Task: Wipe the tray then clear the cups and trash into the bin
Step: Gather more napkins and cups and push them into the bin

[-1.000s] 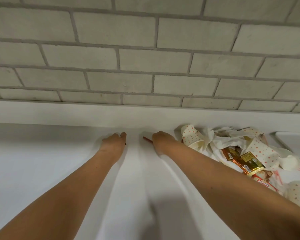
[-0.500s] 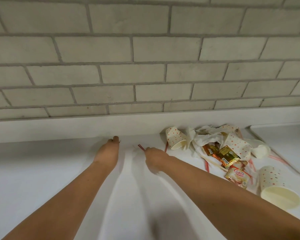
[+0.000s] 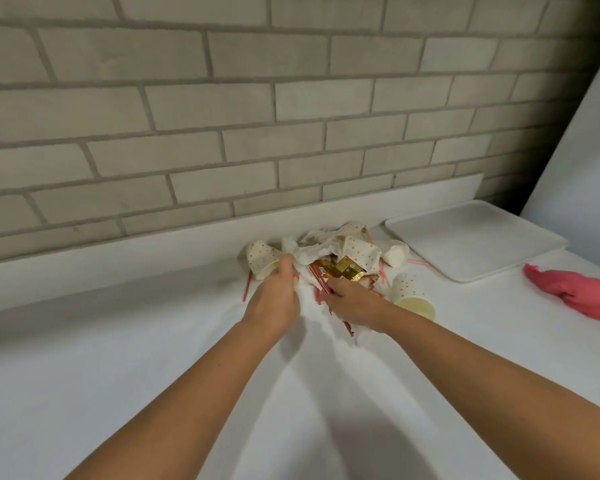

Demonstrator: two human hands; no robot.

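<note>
A heap of trash lies on the white counter: crumpled white napkins (image 3: 312, 252), gold sachets (image 3: 347, 268), red stirrers (image 3: 246, 289) and several dotted paper cups. One cup (image 3: 262, 259) lies on its side at the heap's left, another (image 3: 411, 294) at its right front. My left hand (image 3: 274, 296) grips the napkins beside the left cup. My right hand (image 3: 354, 301) holds red stirrers and napkin at the heap's near edge. The white tray (image 3: 475, 240) lies bare at the back right.
A pink cloth (image 3: 575, 294) lies bunched on the counter, right of the tray's front corner. A brick wall (image 3: 222, 116) with a white upstand (image 3: 118, 268) runs along the back. A white panel (image 3: 582, 150) rises at the far right.
Both hands left the bare counter by the upstand and moved right into the trash heap, where they now take hold of napkins and stirrers. The view swung right, showing the tray and pink cloth.
</note>
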